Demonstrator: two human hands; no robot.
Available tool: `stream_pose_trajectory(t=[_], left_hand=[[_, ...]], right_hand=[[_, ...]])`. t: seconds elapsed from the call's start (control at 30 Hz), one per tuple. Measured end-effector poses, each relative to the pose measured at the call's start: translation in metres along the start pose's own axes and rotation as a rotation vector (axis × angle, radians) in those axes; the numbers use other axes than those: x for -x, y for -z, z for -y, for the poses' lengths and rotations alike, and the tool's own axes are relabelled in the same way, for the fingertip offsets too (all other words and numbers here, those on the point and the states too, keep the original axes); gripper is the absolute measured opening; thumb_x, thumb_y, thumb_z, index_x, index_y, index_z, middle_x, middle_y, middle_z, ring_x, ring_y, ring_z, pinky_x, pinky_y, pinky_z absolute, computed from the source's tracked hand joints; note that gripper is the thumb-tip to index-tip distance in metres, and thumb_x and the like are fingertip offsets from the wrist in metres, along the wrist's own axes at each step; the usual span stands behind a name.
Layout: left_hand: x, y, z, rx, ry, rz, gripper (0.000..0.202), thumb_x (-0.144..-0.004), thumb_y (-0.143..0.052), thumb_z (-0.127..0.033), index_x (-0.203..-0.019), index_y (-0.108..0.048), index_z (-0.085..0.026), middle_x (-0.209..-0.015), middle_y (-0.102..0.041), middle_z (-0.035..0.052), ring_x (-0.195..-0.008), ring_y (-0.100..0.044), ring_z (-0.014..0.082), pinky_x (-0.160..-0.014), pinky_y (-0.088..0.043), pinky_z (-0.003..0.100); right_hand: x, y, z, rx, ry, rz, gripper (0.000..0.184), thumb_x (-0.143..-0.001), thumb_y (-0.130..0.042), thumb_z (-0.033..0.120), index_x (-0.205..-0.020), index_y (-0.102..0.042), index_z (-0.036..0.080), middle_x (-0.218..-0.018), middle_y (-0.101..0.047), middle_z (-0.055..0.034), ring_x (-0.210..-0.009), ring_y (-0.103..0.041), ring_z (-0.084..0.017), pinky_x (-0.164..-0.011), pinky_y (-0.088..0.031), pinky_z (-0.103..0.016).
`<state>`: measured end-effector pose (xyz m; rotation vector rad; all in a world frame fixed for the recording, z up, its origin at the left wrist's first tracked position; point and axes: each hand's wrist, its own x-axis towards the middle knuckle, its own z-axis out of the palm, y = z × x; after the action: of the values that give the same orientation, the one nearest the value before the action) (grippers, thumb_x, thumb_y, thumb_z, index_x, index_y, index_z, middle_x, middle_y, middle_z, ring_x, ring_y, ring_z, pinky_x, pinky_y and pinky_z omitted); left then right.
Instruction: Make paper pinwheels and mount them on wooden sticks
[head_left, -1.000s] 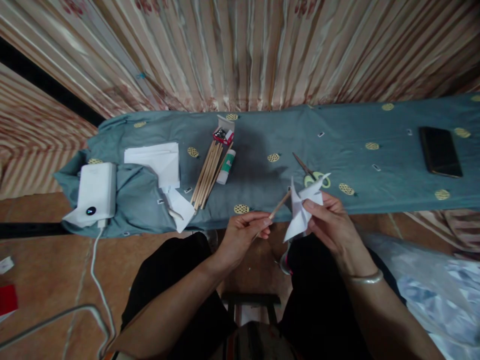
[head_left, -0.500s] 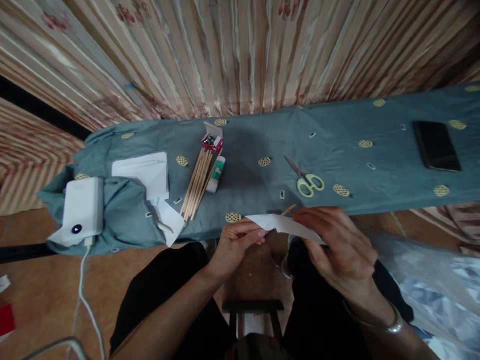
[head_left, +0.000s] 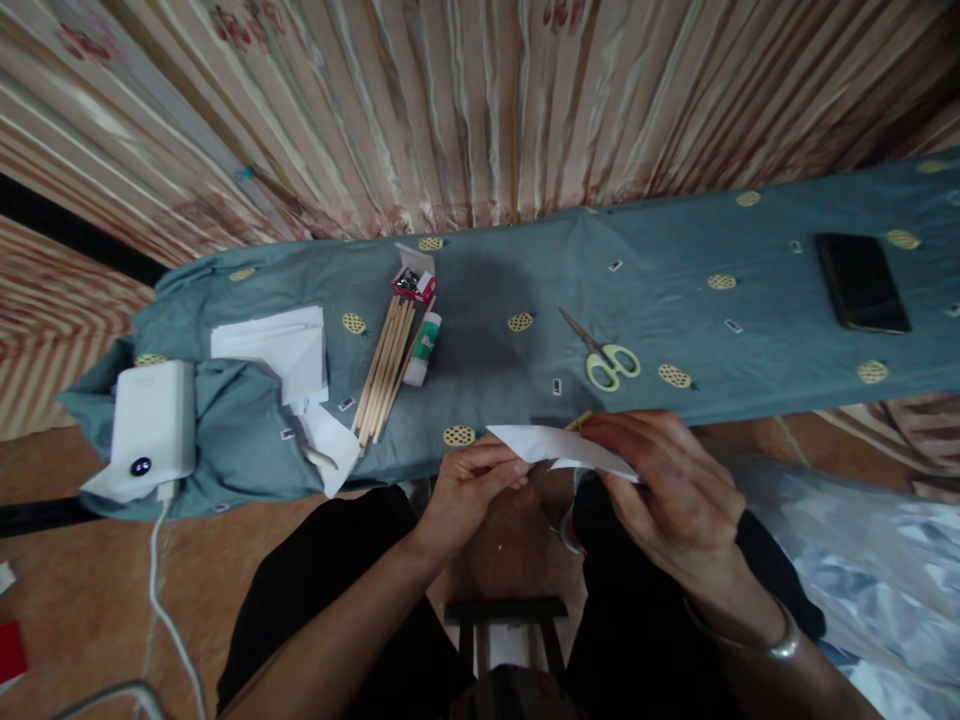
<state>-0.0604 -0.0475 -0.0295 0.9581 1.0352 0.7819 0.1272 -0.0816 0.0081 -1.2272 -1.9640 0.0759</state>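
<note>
A folded piece of white paper (head_left: 559,446) spans the gap between my hands, above my lap at the table's front edge. My left hand (head_left: 474,490) pinches its left end between thumb and fingers. Curled over the right end is my right hand (head_left: 667,485), a bracelet on its wrist. The tip of a thin wooden stick (head_left: 580,420) pokes out beside the right fingers; how it is held is hidden. Green-handled scissors (head_left: 611,366) lie on the cloth just beyond, blades pointing away to the left.
The narrow table has a green cloth (head_left: 480,370). On it lie wooden sticks (head_left: 384,370), a glue stick (head_left: 423,349), an opened small box of metal pieces (head_left: 414,280), white sheets (head_left: 300,350), a white power bank (head_left: 154,420) with a cable, and a black phone (head_left: 862,282).
The paper between my hands has shifted shape, with a lower layer now showing under its right part. Both hands keep their grip. The view has turned slightly, so the table things sit further left.
</note>
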Motion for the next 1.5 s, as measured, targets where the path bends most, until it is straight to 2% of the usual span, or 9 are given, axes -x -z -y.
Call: stream_pose_trajectory(t=[0.53, 0.63, 0.77, 0.9, 1.0, 1.07, 1.23, 1.4, 1.5], left_hand=[[0.000, 0.002, 0.002, -0.007, -0.047, 0.017, 0.019, -0.075, -0.071, -0.025, -0.057, -0.074, -0.019, -0.064, -0.061, 0.0021, -0.064, -0.055, 0.0111, -0.062, -0.046, 0.023], [0.000, 0.003, 0.004, -0.015, -0.048, 0.014, 0.014, -0.075, -0.072, -0.027, -0.064, -0.076, -0.020, -0.067, -0.062, 0.0022, -0.063, -0.055, 0.0112, -0.061, -0.047, 0.024], [-0.001, 0.004, 0.007, -0.002, -0.065, 0.031, 0.009, -0.076, -0.073, -0.027, -0.079, -0.079, -0.021, -0.071, -0.063, 0.0022, -0.062, -0.056, 0.0102, -0.060, -0.047, 0.024], [-0.003, 0.004, 0.013, -0.006, -0.066, 0.022, 0.011, -0.076, -0.073, -0.027, -0.081, -0.079, -0.019, -0.068, -0.062, 0.0014, -0.060, -0.055, 0.0093, -0.060, -0.046, 0.023], [-0.004, 0.005, 0.020, 0.012, -0.051, -0.003, 0.014, -0.073, -0.074, -0.030, -0.080, -0.079, -0.019, -0.068, -0.062, 0.0013, -0.059, -0.054, 0.0093, -0.060, -0.045, 0.023], [-0.004, 0.006, 0.023, 0.014, -0.042, -0.007, 0.019, -0.071, -0.075, -0.033, -0.082, -0.079, -0.019, -0.066, -0.062, 0.0013, -0.058, -0.054, 0.0101, -0.059, -0.045, 0.024], [0.000, 0.008, 0.032, 0.069, 0.001, -0.071, 0.023, -0.065, -0.080, -0.035, -0.080, -0.079, -0.018, -0.064, -0.064, 0.0010, -0.058, -0.054, 0.0104, -0.059, -0.043, 0.024], [0.008, 0.008, 0.047, 0.289, 0.145, -0.180, 0.030, -0.052, -0.087, -0.033, -0.074, -0.078, -0.015, -0.063, -0.068, 0.0021, -0.055, -0.053, 0.0086, -0.060, -0.042, 0.024], [0.013, 0.008, 0.054, 0.390, 0.193, -0.243, 0.034, -0.045, -0.090, -0.031, -0.072, -0.078, -0.014, -0.061, -0.068, 0.0019, -0.053, -0.052, 0.0074, -0.060, -0.042, 0.023]], right_hand=[[0.000, -0.002, -0.001, -0.015, -0.042, 0.002, 0.026, -0.086, -0.057, 0.004, -0.109, -0.062, 0.015, -0.096, -0.073, -0.0091, -0.092, -0.067, -0.019, -0.084, -0.053, -0.032], [0.000, -0.005, -0.005, -0.085, -0.188, -0.002, 0.017, -0.087, -0.059, 0.008, -0.100, -0.065, 0.018, -0.093, -0.074, -0.0054, -0.087, -0.068, -0.017, -0.080, -0.053, -0.029], [0.000, -0.010, -0.012, -0.229, -0.509, -0.012, 0.004, -0.085, -0.065, 0.021, -0.087, -0.069, 0.021, -0.080, -0.073, 0.0005, -0.071, -0.067, -0.013, -0.065, -0.052, -0.024], [0.000, -0.019, -0.025, -0.484, -0.781, 0.025, 0.014, -0.080, -0.069, 0.032, -0.084, -0.072, 0.020, -0.070, -0.071, 0.0013, -0.060, -0.062, -0.013, -0.055, -0.049, -0.023], [0.001, -0.027, -0.036, -0.695, -0.925, 0.077, 0.023, -0.073, -0.074, 0.040, -0.080, -0.072, 0.018, -0.067, -0.070, -0.0004, -0.055, -0.058, -0.013, -0.052, -0.046, -0.025], [0.002, -0.034, -0.042, -0.753, -0.982, 0.109, 0.029, -0.069, -0.076, 0.044, -0.079, -0.071, 0.018, -0.066, -0.069, -0.0010, -0.055, -0.057, -0.014, -0.052, -0.045, -0.026], [0.000, -0.046, -0.049, -0.759, -0.986, 0.195, 0.035, -0.062, -0.077, 0.048, -0.075, -0.069, 0.016, -0.066, -0.067, -0.0007, -0.057, -0.055, -0.013, -0.058, -0.044, -0.028], [-0.013, -0.056, -0.054, -0.653, -0.930, 0.453, 0.039, -0.062, -0.071, 0.053, -0.075, -0.067, 0.016, -0.070, -0.068, -0.0018, -0.062, -0.057, -0.015, -0.062, -0.046, -0.028], [-0.024, -0.062, -0.055, -0.617, -0.886, 0.563, 0.036, -0.059, -0.072, 0.048, -0.073, -0.067, 0.016, -0.068, -0.067, -0.0016, -0.062, -0.057, -0.015, -0.062, -0.045, -0.027]])
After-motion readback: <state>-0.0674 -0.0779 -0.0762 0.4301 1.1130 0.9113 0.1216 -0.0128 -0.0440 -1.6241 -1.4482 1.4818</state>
